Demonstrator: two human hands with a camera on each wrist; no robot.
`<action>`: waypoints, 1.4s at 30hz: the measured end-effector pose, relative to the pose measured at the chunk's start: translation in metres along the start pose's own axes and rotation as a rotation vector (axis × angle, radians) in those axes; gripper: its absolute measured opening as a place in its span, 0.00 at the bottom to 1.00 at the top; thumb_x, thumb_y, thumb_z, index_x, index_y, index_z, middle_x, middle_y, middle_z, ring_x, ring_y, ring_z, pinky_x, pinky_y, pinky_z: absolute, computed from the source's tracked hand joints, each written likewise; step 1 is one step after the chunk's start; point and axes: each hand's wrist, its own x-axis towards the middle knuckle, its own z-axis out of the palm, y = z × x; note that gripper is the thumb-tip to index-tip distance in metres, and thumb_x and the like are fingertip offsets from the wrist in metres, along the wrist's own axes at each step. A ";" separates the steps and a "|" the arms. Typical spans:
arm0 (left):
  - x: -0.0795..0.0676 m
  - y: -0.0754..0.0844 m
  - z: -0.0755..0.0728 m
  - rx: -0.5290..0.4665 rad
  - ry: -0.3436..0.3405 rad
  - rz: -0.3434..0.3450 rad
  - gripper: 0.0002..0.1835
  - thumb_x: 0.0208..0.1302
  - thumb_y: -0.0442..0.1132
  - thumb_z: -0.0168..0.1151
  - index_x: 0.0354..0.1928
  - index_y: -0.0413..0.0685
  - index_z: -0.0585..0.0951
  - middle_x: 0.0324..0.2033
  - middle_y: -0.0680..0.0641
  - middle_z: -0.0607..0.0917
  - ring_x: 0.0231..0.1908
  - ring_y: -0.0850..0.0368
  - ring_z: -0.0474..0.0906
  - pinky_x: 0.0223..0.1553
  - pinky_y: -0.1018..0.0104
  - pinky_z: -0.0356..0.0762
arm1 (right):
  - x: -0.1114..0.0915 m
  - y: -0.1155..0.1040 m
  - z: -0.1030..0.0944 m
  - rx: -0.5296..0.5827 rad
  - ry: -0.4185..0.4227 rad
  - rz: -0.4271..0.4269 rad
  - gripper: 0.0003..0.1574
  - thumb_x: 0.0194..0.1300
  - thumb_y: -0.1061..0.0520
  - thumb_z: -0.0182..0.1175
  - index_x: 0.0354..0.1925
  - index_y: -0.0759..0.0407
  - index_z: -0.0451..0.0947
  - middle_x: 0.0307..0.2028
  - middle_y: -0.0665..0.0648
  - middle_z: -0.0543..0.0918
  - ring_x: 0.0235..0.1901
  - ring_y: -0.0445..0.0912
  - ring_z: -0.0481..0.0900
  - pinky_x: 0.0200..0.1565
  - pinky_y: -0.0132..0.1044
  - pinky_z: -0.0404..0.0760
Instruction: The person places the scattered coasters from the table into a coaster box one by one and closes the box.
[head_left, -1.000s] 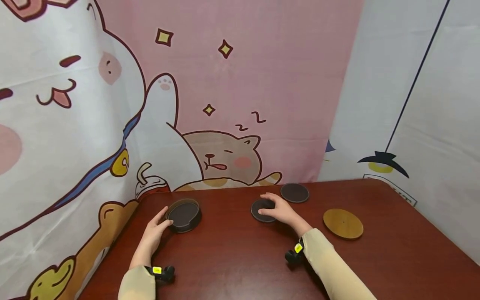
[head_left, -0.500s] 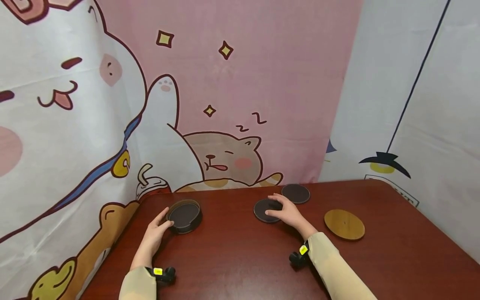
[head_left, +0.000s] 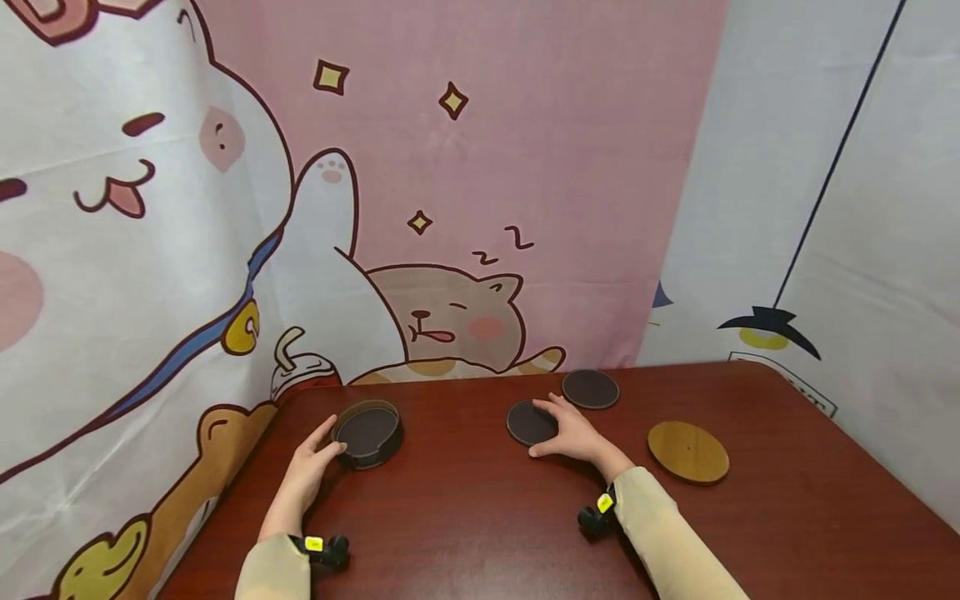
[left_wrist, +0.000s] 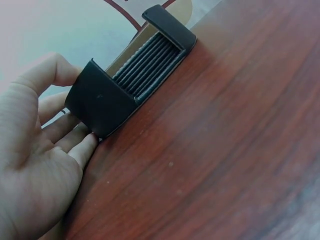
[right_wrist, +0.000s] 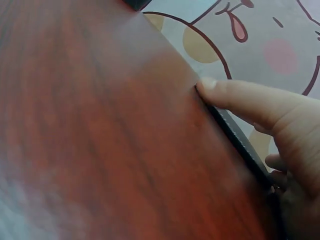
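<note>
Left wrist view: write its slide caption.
Left hand gripping a black coaster holder, dark coasters stacked inside, on a reddish-brown table.

Glossy wood grain is shown by the table (head_left: 450, 525), matt leather-like sides by the holder (left_wrist: 102, 102), creased cloth by the backdrop (head_left: 570, 142).
</note>
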 end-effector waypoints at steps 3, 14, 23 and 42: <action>-0.001 0.001 0.000 0.015 -0.006 -0.006 0.35 0.55 0.35 0.56 0.65 0.50 0.58 0.64 0.43 0.54 0.63 0.48 0.45 0.59 0.52 0.45 | -0.001 0.000 0.003 -0.036 0.001 0.004 0.60 0.32 0.33 0.68 0.62 0.52 0.61 0.64 0.66 0.51 0.63 0.60 0.46 0.53 0.59 0.54; -0.007 0.003 -0.004 0.039 -0.008 -0.018 0.35 0.55 0.36 0.56 0.65 0.52 0.58 0.65 0.44 0.53 0.63 0.48 0.44 0.59 0.51 0.45 | -0.002 -0.002 0.010 -0.080 0.043 0.035 0.60 0.30 0.31 0.67 0.61 0.53 0.63 0.62 0.65 0.57 0.61 0.59 0.51 0.53 0.57 0.56; -0.005 0.001 -0.005 0.045 -0.004 -0.029 0.35 0.55 0.36 0.57 0.66 0.52 0.57 0.65 0.44 0.53 0.63 0.49 0.44 0.59 0.51 0.44 | 0.000 -0.001 0.010 -0.112 0.054 0.033 0.57 0.30 0.29 0.66 0.59 0.50 0.66 0.61 0.63 0.61 0.60 0.58 0.55 0.52 0.58 0.57; 0.000 0.003 0.001 0.026 -0.001 -0.012 0.34 0.55 0.34 0.56 0.65 0.51 0.58 0.64 0.42 0.56 0.62 0.50 0.48 0.59 0.53 0.46 | 0.001 -0.001 0.000 -0.053 0.113 0.040 0.49 0.33 0.32 0.67 0.56 0.44 0.69 0.61 0.64 0.58 0.57 0.61 0.57 0.50 0.60 0.56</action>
